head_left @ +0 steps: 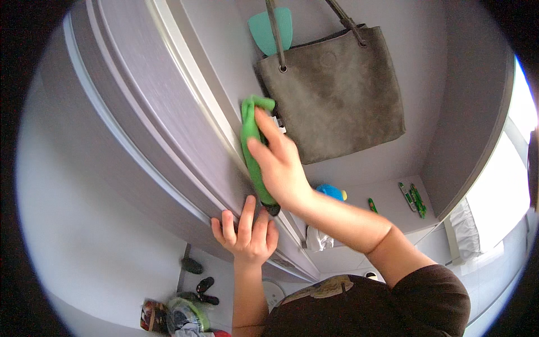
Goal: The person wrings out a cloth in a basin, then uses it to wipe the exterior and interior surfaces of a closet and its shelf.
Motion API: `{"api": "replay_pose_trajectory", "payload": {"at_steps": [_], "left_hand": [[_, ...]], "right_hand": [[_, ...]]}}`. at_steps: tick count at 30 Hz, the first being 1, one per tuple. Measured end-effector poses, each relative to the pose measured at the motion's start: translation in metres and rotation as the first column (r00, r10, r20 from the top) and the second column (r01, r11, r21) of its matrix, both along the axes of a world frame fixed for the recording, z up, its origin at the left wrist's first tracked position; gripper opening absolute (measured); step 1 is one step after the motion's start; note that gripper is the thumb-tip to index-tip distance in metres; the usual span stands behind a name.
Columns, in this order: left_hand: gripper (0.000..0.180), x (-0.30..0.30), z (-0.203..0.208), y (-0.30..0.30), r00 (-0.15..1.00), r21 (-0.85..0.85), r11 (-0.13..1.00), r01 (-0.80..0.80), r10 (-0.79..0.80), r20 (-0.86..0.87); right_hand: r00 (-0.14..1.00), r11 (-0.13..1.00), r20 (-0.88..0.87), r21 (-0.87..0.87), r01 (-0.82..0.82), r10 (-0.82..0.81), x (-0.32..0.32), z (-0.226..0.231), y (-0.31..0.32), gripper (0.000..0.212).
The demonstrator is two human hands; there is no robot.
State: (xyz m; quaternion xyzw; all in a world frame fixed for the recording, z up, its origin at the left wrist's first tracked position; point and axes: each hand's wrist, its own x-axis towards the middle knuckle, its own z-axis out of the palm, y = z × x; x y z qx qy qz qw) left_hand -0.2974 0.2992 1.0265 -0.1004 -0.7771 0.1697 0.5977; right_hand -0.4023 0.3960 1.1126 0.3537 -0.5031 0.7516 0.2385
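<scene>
My right hand (pixel 283 168) presses a crumpled green cloth (pixel 250 132) along the pale inner edge of a grey sliding door (pixel 163 118). The cloth hangs in a long strip with a loose fold at its top and a dark lower end. Lower down, my left hand (pixel 247 236) rests on the door's edge, fingers spread and stretched, close to the cloth's dark end. A large grey-brown tote bag (pixel 337 95) stands in the open compartment just right of my right hand.
Behind the bag's straps is a teal panel (pixel 272 31). On the shelf (pixel 387 194) sit a blue object with a yellow end (pixel 331 192) and several small green packets (pixel 415 199). Dark shoes (pixel 206 290) and a clear bag (pixel 188 314) lie on the floor at lower left.
</scene>
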Motion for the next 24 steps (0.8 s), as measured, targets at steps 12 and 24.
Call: {"api": "replay_pose_trajectory", "payload": {"at_steps": [12,24], "left_hand": [[0.028,-0.002,-0.001,-0.002,1.0,-0.002,1.0,-0.003,0.003,-0.027],[0.028,-0.009,-0.002,0.002,0.999,-0.011,1.0,0.011,-0.011,-0.05]], "right_hand": [[0.8,0.941,0.515,-0.047,-0.334,0.309,-0.125,0.097,-0.027,0.068],[0.592,0.852,0.636,-0.217,-0.477,0.494,-0.051,0.081,0.005,0.057]]}}
